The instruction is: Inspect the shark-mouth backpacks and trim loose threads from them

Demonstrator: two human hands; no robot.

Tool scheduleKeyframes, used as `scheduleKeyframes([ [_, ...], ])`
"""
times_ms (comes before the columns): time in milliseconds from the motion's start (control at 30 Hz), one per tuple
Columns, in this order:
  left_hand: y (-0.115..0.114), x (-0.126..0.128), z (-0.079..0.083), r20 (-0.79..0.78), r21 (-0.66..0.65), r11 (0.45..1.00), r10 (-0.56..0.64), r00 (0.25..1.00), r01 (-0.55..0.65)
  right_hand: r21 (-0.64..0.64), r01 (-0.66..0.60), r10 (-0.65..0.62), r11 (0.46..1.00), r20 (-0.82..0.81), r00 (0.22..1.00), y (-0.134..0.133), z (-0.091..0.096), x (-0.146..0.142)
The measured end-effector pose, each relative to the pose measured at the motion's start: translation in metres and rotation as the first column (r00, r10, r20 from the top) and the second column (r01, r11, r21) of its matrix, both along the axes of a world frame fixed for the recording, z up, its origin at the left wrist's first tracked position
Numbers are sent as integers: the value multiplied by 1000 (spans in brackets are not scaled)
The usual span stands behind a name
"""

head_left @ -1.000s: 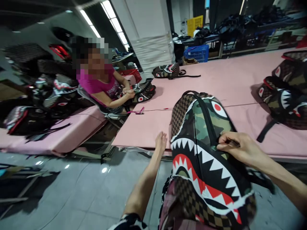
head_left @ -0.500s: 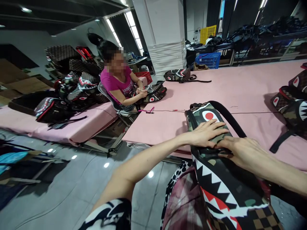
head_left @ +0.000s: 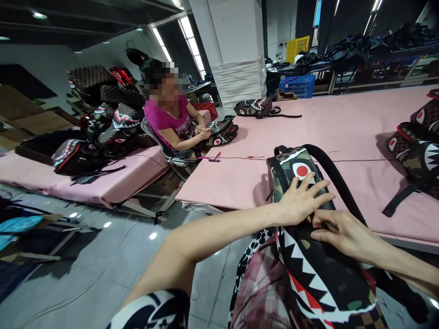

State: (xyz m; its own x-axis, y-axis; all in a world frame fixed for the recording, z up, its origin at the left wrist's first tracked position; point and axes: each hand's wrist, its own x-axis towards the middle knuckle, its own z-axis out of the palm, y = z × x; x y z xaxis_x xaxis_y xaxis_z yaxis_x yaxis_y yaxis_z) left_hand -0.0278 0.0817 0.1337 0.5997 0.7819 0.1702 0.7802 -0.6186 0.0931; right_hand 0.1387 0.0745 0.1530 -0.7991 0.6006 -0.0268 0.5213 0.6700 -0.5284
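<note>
A camouflage backpack (head_left: 322, 265) with shark teeth and a red-and-white eye leans from my lap onto the pink table edge. My left hand (head_left: 302, 198) lies across it just below the eye, its fingers spread and pressing on the surface. Close beside those fingertips, my right hand (head_left: 338, 230) is closed in a pinch at the upper part of the bag. Something small and dark shows between its fingers, but I cannot make out what it is. A black strap (head_left: 338, 180) arches along the bag's right side.
Across the pink table (head_left: 219, 183) a seated person (head_left: 169, 119) handles a similar bag (head_left: 221, 132). Another bag (head_left: 255, 107) lies farther back. More bags (head_left: 420, 151) sit at the right edge. Bags are piled on the left table (head_left: 133, 176). A pink item (head_left: 214, 158) lies near the corner.
The backpack has shifted slightly right and turned a little. My left hand has slid slightly right and down with it. My right hand's fingers have curled into a tighter pinch, slightly lower.
</note>
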Motion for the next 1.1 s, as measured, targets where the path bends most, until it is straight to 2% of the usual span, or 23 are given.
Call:
scheduleKeyframes([
  [100, 2, 7, -7, 4, 42, 998, 43, 999, -43, -43, -55, 53, 998, -36, 998, 4, -1, 2],
  [167, 4, 7, -4, 4, 43, 998, 35, 999, -35, -21, -72, 71, 997, -29, 997, 8, -2, 6],
  [300, -2, -11, 12, 53, 56, 998, 8, 999, -11, 173, -68, 50, 983, 104, 993, 12, -1, 18],
  [400, -16, -34, 18, 130, 18, 996, -86, 988, 84, 232, -117, 68, 966, 209, 975, 8, 6, 23],
  [467, -25, -47, 16, 108, -29, 983, -177, 978, 181, 224, -141, 94, 965, 207, 974, 2, 10, 23],
  [533, -33, -53, 9, 80, -23, 979, -198, 977, 200, 272, -135, 86, 953, 185, 979, -8, 9, 22],
  [600, -39, -51, 1, 71, 20, 987, -159, 985, 158, 409, -119, 56, 905, 162, 985, -20, 3, 22],
  [700, -46, -42, -12, 89, 108, 990, -102, 991, 93, 636, -96, 51, 766, 88, 995, -41, -13, 26],
  [767, -49, -37, -18, 105, 155, 985, -87, 991, 70, 718, -75, 71, 691, 36, 997, -51, -22, 29],
  [800, -49, -35, -19, 109, 161, 985, -85, 990, 67, 738, -72, 79, 671, 26, 997, -54, -26, 31],
  [967, -55, -34, -15, 150, 77, 991, -119, 981, 109, 761, -59, 82, 646, 8, 997, -55, -30, 33],
  [1033, -61, -31, -14, 176, 50, 995, -91, 980, 84, 761, -50, 82, 647, -3, 997, -56, -30, 33],
  [1100, -68, -25, -19, 197, 81, 997, -34, 980, 18, 761, -50, 87, 647, -9, 996, -57, -32, 33],
])
